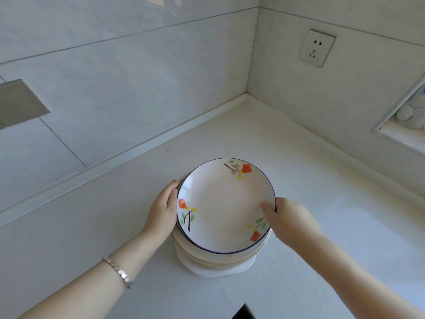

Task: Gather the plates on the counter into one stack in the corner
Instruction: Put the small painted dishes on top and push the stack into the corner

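Observation:
A stack of plates stands on the white counter, short of the wall corner. Its top plate is white with a dark blue rim and three orange flower sprigs. Cream plates lie under it, and a white one is at the bottom. My left hand grips the stack's left edge, fingers curled round the rim. My right hand holds the right edge, with the thumb on the top plate's rim and the fingers hidden under it.
The counter's corner lies beyond the stack, where two tiled walls meet. A wall socket is on the right wall. A window sill with pale objects is at far right. A dark edge shows at the bottom.

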`<state>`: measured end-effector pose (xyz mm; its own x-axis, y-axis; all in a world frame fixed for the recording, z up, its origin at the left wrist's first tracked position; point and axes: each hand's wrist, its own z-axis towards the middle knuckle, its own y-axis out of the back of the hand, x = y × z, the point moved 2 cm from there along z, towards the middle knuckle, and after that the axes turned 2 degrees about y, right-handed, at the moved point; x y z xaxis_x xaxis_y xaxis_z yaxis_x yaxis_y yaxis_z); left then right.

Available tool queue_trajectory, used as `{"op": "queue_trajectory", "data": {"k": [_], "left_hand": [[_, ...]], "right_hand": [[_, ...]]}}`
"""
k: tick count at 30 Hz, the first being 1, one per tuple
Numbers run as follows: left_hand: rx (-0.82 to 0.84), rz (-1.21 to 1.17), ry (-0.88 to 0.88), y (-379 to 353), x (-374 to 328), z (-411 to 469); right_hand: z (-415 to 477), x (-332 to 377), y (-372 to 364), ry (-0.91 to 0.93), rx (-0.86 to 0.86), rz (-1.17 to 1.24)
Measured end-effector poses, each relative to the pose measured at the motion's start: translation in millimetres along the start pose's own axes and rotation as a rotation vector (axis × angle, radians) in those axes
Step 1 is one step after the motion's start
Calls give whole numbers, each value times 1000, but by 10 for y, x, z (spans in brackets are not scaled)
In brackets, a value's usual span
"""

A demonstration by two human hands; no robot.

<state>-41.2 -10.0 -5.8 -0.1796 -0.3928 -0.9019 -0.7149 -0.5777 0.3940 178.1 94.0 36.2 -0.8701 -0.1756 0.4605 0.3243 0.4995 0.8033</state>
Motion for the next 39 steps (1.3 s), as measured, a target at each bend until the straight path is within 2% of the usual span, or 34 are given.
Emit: {"op": "queue_trajectory", "data": {"k": [2,6,8,12,15,17,19,22,24,26,28,31,34,39], "left_hand": [[-5,-62,65,1,0,7],[40,-192,246,24,-8,37],[71,-234,279,37,-25,50],[142,-308,332,50,44,54],[259,-258,392,13,174,12],[193,-311,418,10,247,-10],[48,-436,469,36,342,-31],[-73,-444,668,74,584,-108],[-22,-433,864,63,791,-184],[95,-468,987,22,926,-261],[191,-529,1024,-16,994,-296],[229,-569,1029,-64,1050,-315],[230,-628,1052,-117,1065,-333],[159,-861,1048,-210,1123,-318]], "right_hand": [[6,-11,-17,1,-73,-193],[38,-12,-136,-41,-62,-202],[49,-14,-175,-57,-82,-157],[25,-86,-232,5,-122,262],[7,-164,-319,35,46,676],[58,-330,-407,4,15,956],[168,-581,-543,-168,-20,1142],[225,-888,-848,-481,169,1162],[226,-967,-1053,-611,308,1216],[206,-960,-1204,-685,359,1307],[184,-895,-1296,-704,315,1362],[134,-800,-1395,-698,171,1363],[79,-767,-1479,-683,120,1257],[84,-768,-1534,-605,69,1176]]}}
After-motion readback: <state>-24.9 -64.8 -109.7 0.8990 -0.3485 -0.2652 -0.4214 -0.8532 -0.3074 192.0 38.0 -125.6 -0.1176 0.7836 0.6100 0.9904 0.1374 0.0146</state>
